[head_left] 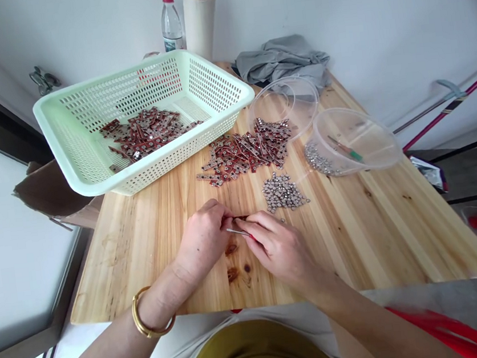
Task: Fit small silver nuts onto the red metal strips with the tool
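My left hand and my right hand meet over the wooden table. Between my fingertips is a small reddish-brown strip, pinched at its left end by my left hand. A thin metal tool with a red end lies in my right hand, its tip pointing left at the strip. My fingers cover much of both items. Just beyond my right hand is a pile of small round metal pieces. Behind it lies a heap of reddish-brown strips.
A pale green basket with more strips stands at the back left. At the right, a clear tub holds metal pieces and a green-handled tool, beside a clear lid. Grey cloth, a bottle and a flask stand behind.
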The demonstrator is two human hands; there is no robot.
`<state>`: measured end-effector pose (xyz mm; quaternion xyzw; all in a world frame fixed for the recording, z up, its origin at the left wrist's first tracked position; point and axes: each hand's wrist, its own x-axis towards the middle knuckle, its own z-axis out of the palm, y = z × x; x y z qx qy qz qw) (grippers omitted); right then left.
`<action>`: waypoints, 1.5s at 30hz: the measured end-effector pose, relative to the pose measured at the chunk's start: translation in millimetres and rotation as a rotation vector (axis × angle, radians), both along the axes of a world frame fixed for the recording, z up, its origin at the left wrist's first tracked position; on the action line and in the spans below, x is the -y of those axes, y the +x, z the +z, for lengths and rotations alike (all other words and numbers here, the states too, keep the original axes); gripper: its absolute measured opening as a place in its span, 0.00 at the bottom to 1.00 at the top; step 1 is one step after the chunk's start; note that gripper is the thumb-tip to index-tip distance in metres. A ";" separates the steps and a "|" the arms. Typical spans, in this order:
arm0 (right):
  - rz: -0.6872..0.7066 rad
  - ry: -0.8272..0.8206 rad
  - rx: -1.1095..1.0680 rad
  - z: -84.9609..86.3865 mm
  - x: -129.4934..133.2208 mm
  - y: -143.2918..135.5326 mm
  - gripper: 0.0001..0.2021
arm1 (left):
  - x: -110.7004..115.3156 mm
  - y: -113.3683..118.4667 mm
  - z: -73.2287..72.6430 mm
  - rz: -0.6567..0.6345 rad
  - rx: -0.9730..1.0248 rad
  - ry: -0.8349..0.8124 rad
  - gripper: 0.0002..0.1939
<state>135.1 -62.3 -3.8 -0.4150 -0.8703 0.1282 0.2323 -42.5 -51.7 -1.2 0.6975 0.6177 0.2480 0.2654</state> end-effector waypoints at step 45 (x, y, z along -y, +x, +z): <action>-0.222 -0.117 -0.004 2.7 17.0 -6.3 0.11 | 2.3 6.4 2.4 0.026 -0.093 0.018 0.07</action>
